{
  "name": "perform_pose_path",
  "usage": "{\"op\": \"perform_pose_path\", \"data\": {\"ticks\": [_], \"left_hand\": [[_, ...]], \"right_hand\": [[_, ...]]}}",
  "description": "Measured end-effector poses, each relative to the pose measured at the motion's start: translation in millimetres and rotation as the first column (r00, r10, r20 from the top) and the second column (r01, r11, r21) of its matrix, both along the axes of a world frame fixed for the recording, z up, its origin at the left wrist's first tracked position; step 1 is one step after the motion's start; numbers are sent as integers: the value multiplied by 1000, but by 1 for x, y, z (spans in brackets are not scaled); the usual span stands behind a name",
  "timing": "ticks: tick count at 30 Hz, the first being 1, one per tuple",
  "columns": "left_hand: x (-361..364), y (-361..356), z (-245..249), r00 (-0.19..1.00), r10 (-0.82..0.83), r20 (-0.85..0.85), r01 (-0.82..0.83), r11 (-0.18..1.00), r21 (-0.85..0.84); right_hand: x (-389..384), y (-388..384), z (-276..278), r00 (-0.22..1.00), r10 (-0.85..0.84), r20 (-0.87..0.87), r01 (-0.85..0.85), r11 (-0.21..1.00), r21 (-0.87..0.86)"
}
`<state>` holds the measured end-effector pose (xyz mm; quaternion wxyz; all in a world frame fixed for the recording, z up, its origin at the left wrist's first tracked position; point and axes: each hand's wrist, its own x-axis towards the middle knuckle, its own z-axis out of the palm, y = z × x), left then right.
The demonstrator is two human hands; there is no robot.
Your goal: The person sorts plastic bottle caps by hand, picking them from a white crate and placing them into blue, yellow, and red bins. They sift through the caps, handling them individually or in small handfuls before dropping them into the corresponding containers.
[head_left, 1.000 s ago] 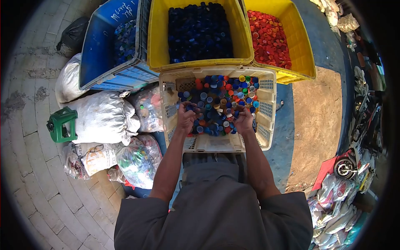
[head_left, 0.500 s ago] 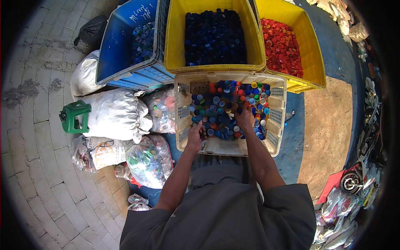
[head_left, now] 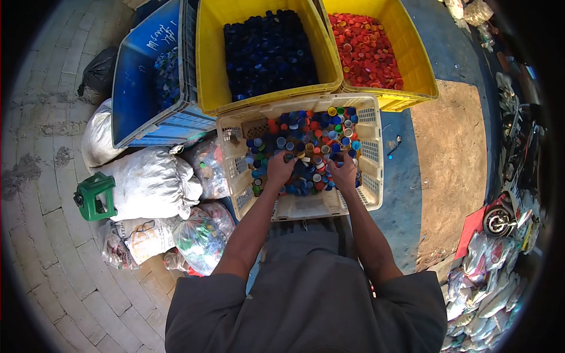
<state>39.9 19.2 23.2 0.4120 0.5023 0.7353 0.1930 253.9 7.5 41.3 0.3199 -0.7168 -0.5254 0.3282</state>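
Note:
A cream plastic crate [head_left: 301, 207] stands right in front of me, its floor spread with mixed bottle caps [head_left: 306, 170] in blue, red, white, green and yellow. My left hand [head_left: 280, 170] is over the left-middle of the caps, fingers closed on a dark bottle cap [head_left: 288, 157] at the fingertips. On the right side of the crate, my right hand [head_left: 345, 172] is pinched around a dark blue cap [head_left: 337, 157], partly hidden by the fingers.
Behind the crate stand a yellow bin [head_left: 209, 70] of dark blue caps, another yellow bin [head_left: 415, 65] of red caps and a blue bin [head_left: 132, 88] of bluish caps. Stuffed sacks [head_left: 150, 182] and a green plastic object [head_left: 97, 197] lie left. Brown board [head_left: 450, 170] covers floor at right.
My view has shifted, so the crate and bins appear further left. My left hand has moved forward and inward over the caps; my right hand has drawn back slightly toward the crate's right side.

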Motion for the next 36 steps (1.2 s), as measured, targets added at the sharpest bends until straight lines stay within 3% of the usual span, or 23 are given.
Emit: {"op": "perform_pose_path", "data": {"ticks": [2, 4, 6, 7, 10, 13, 16, 22, 25, 26, 28, 31, 32, 33, 36], "left_hand": [[9, 12, -10, 994, -54, -90, 57, 998, 36], [16, 19, -16, 987, -78, -140, 90, 992, 86], [21, 26, -16, 957, -173, -233, 174, 985, -17], [24, 29, -13, 935, -223, -277, 211, 975, -72], [34, 38, 3, 918, -253, -305, 200, 960, -194], [38, 44, -12, 922, -231, -309, 165, 960, -225], [43, 41, -26, 908, -163, -386, 132, 985, -107], [42, 37, -31, 910, -182, -374, 173, 983, -58], [35, 37, -33, 955, -153, -253, 159, 987, 6], [32, 36, -33, 991, -82, -107, 84, 996, 13], [27, 32, -26, 979, 66, 195, -69, 998, 6], [14, 31, 4, 696, 409, 590, -213, 903, -374], [13, 29, 17, 643, 422, 638, -237, 903, -359], [16, 25, 33, 588, 432, 684, -261, 902, -345], [14, 12, 48, 429, 478, 766, -283, 877, -389]], "right_hand": [[8, -12, 6, 991, -39, -131, 29, 996, -82], [10, -23, 16, 992, -67, -105, 59, 995, -83], [11, -31, 28, 975, -122, -185, 96, 985, -144], [15, -38, 19, 986, -91, -137, 75, 990, -116], [16, -47, 19, 983, -104, -148, 88, 990, -109], [17, -49, 15, 986, -92, -136, 79, 992, -101], [16, -43, 15, 983, -95, -158, 79, 992, -102], [17, -24, 33, 946, -150, -286, 101, 978, -181], [20, -19, 17, 896, -199, -398, 105, 964, -245], [23, -19, 9, 874, -216, -436, 103, 958, -269], [27, -15, 16, 646, -315, -695, 62, 929, -364], [30, -8, 26, 314, -312, -897, -52, 937, -345], [29, -7, 28, 213, -287, -934, -91, 946, -312], [27, -4, 27, 245, -283, -927, -106, 943, -316], [15, 5, 44, 110, -329, -938, -148, 928, -343]]}}
